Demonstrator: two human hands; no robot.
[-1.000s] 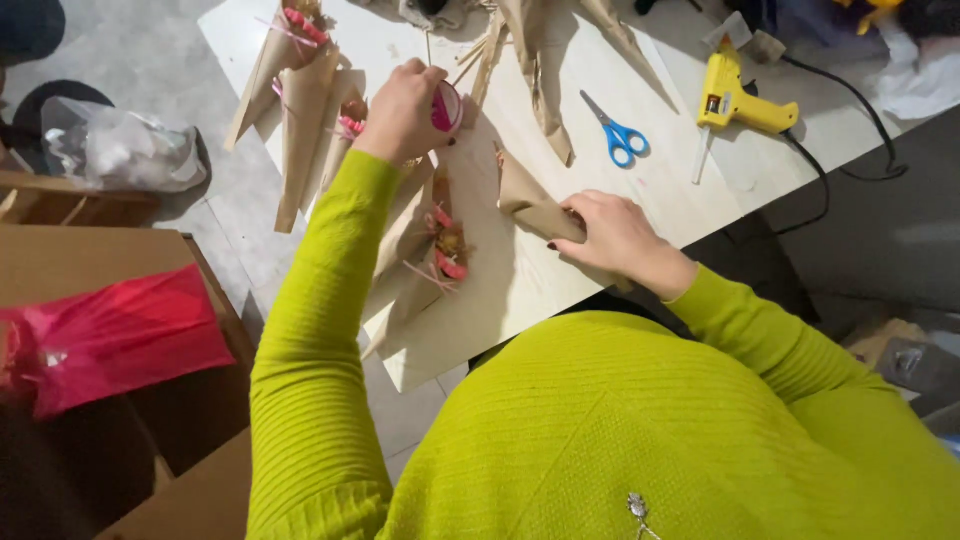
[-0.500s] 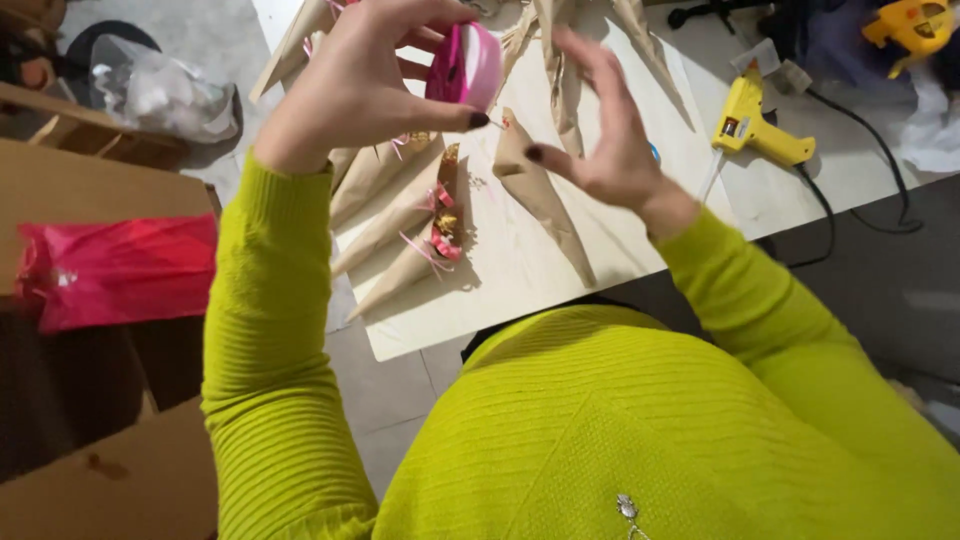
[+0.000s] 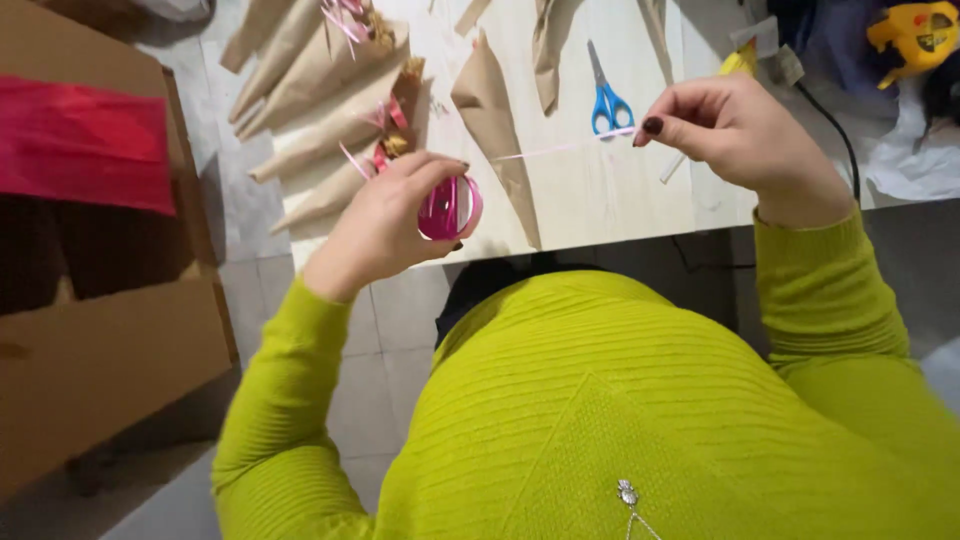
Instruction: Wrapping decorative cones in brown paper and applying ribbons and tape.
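Ribbon (image 3: 565,150), thin and pale pink, is stretching in a taut line between the two hands above the near edge of the worktop (image 3: 600,200). The left hand (image 3: 395,220) is curling its fingers around a small magenta spool (image 3: 450,207), gripping it by the rim, so the strand appears to be feeding off the side of the reel. The right hand (image 3: 725,130) is closing thumb and forefinger on the free end in a fine pinch, with the remaining fingers folded in; holding the strand out to the side like this is keeping it straight and off the things below.

Under the strand, a brown paper cone (image 3: 497,130) is lying flat on the pale wooden surface, its point aimed toward the person. More cones (image 3: 320,90) of the same matte, creased kraft paper are lying side by side to the left, some with pink ribbon curls and something dried showing at their open mouths. Blue-handled scissors (image 3: 606,95) are resting just beyond the strand, blades pointing away. A yellow glue gun (image 3: 740,60) is partly hiding behind the right hand. A cardboard box (image 3: 110,340) is sitting on the tiled floor at left, with a red bag (image 3: 85,140) across it.
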